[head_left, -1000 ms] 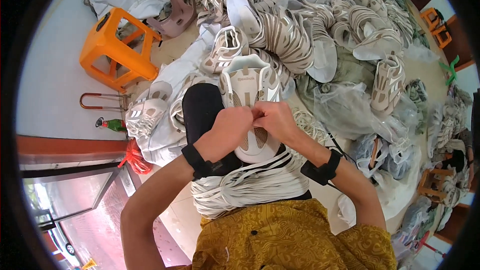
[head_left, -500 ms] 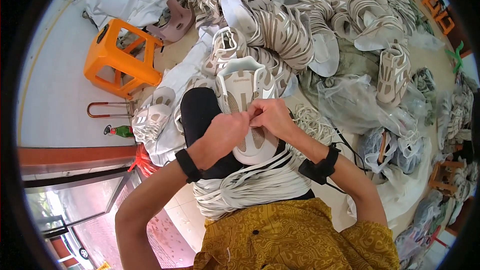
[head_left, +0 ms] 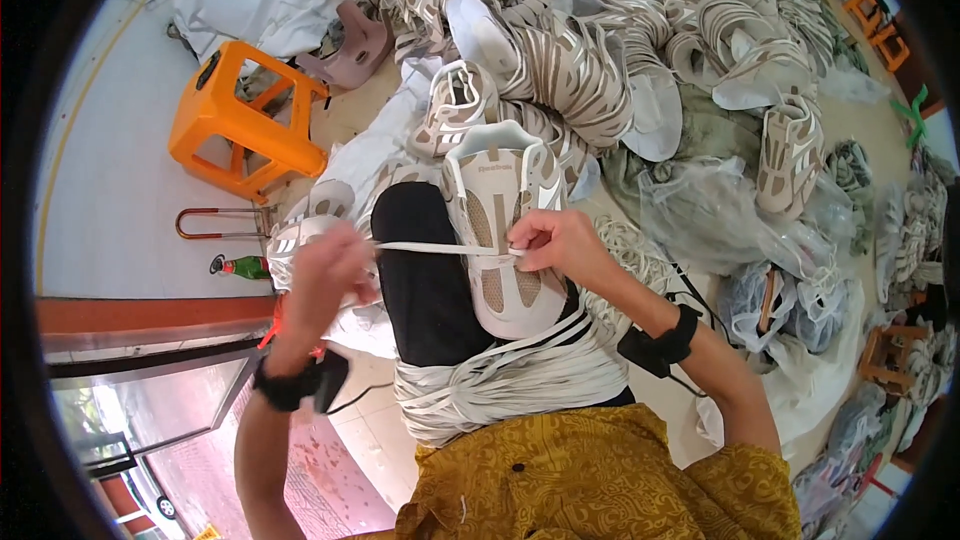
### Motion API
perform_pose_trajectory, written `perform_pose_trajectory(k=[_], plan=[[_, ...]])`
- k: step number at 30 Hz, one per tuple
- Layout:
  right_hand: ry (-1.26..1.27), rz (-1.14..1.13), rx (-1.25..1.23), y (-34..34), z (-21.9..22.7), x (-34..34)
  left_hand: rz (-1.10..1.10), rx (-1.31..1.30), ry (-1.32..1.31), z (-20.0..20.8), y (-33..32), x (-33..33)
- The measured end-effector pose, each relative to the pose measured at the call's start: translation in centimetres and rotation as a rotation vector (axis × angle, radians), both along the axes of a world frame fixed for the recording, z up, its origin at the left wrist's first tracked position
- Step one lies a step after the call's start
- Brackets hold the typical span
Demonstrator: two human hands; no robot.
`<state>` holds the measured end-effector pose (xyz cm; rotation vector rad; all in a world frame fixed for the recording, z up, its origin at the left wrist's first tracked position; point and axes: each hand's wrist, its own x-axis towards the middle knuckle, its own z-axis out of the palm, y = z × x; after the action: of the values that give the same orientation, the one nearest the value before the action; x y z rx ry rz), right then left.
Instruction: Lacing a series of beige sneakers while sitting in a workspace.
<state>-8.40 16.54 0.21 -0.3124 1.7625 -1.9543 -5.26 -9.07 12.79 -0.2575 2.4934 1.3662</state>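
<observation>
A white and beige sneaker (head_left: pixel 500 230) lies sole-down on my lap, toe toward me. My right hand (head_left: pixel 555 240) pinches a flat white shoelace (head_left: pixel 440 248) at the sneaker's eyelets. My left hand (head_left: pixel 325 275), blurred, holds the lace's other end, drawn taut out to the left over my black-clad knee (head_left: pixel 420 270). A thick bundle of white laces (head_left: pixel 510 375) lies across my lap below the sneaker. Both wrists wear black bands.
A big heap of matching sneakers (head_left: pixel 600 60) fills the floor ahead. An orange plastic stool (head_left: pixel 245 120) stands at left, a pink stool (head_left: pixel 355 40) behind it. Clear plastic bags (head_left: pixel 720 210) lie at right. A small green bottle (head_left: pixel 245 266) lies near my left hand.
Both hands were together at the sneaker's eyelets. My left hand has since swung out to the left, drawing the lace tight; my right hand stays at the sneaker.
</observation>
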Motion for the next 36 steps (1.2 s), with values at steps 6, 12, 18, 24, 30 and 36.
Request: perform_pose_trajectory(k=[6,12,18,24,30,36], plan=[[0.9,0.021,0.382,-4.7,5.0,1.0,0.003,0.222,0.168,3.1,1.8,2.6],[0.657,0.006,0.165,-4.3,5.3,0.7,0.059,0.571,0.152,-1.3,4.6,2.1],[0.776,-0.018,0.138,-3.3,7.2,0.8,-0.148,0.209,0.248,-5.5,7.3,2.1],[0.37,-0.14,0.468,3.9,2.8,0.8,0.075,0.635,0.157,-6.3,5.1,1.5],[-0.082,-0.107,0.463,5.3,-4.2,3.0,0.17,0.79,0.198,-5.4,5.1,0.4],[0.308,-0.348,0.497,3.5,-6.5,2.4,0.194,0.802,0.303,-4.8,3.0,-0.3]])
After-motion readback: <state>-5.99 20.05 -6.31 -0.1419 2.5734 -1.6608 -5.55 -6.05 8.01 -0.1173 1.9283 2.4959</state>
